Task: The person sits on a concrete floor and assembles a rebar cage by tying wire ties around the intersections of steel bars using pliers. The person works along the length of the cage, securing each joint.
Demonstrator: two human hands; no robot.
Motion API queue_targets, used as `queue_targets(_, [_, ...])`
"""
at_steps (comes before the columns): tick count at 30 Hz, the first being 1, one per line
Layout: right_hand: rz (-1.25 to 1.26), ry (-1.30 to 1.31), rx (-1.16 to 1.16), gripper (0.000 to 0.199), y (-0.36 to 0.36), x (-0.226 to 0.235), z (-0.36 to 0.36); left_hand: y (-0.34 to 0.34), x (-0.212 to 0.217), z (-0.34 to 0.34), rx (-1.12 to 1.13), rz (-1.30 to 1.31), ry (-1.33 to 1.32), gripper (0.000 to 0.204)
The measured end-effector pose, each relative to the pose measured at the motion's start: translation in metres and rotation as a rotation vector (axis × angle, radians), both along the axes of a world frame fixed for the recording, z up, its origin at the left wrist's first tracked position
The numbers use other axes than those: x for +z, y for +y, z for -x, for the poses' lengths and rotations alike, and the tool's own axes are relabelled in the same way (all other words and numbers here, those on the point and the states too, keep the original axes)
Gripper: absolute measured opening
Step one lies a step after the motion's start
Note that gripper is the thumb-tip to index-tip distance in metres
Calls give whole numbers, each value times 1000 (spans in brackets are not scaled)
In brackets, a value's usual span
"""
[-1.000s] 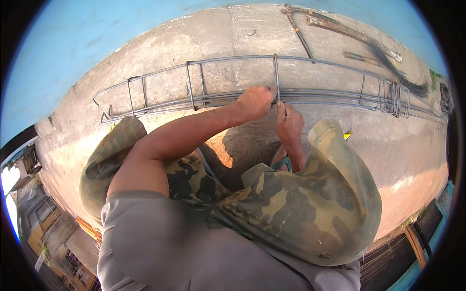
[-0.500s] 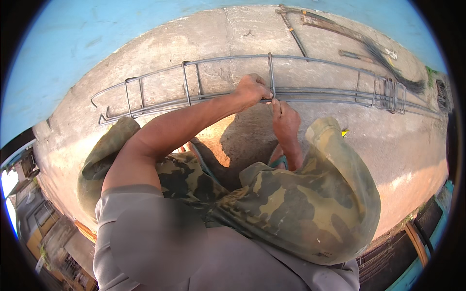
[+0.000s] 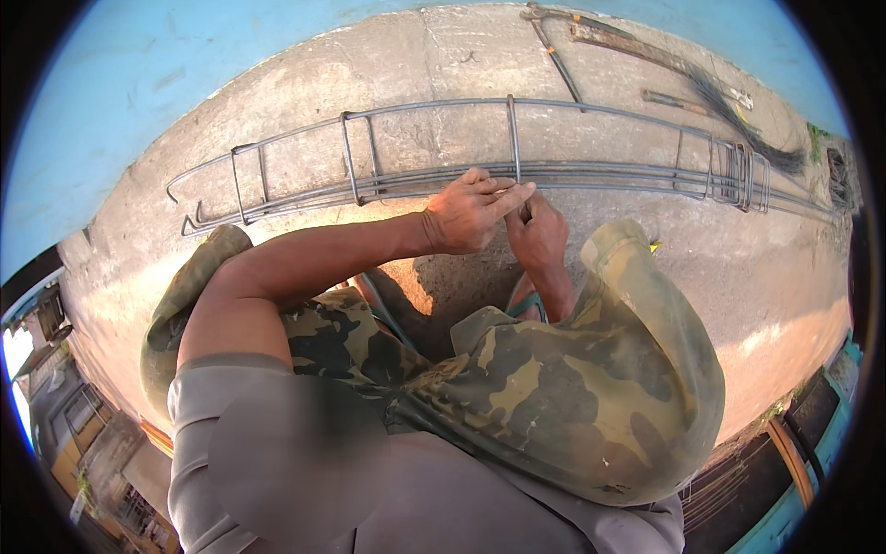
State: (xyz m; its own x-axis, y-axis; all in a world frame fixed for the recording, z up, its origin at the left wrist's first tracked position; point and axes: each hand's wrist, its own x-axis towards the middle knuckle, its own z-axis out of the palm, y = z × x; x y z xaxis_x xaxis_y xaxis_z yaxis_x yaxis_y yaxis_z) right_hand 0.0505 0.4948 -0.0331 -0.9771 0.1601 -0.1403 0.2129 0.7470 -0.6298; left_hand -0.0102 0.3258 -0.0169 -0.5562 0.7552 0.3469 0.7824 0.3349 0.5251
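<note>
A long cage of steel reinforcing bars (image 3: pixel 415 106) lies across the ground before me, with rectangular stirrups along it. At its near bars, just beside an upright stirrup (image 3: pixel 514 138), my two hands meet. My left hand (image 3: pixel 466 214) has its fingers stretched to the right, the tips over my right hand's fingertips. Curled closed, my right hand (image 3: pixel 540 238) pinches below the stirrup's lower corner; whatever is between its fingers is hidden.
Beyond the cage lie a long-handled cutter (image 3: pixel 556 60), a wooden-looking bar (image 3: pixel 628 46) and a bundle of thin dark wire (image 3: pixel 738 120). Several stirrups (image 3: pixel 743 175) are bunched at the right end. My camouflage-clad knees (image 3: pixel 591 397) flank my arms.
My left hand has let go near the stirrup and come left and toward me, its fingers now stretched over the right. My right hand has shifted slightly left and nearer.
</note>
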Motion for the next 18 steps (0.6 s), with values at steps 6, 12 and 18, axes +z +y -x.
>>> queue_targets(6, [-67,18,-32,21,-1,-3,2,10,-20,29,289,-288,-1032,42])
queue_targets(12, [476,-246,-288,21,7,-4,7,15,-22,65,63,53,-1352,21])
queue_targets(18, [310,-113,-119,14,4,11,-13,16,-24,54,46,92,-1107,20])
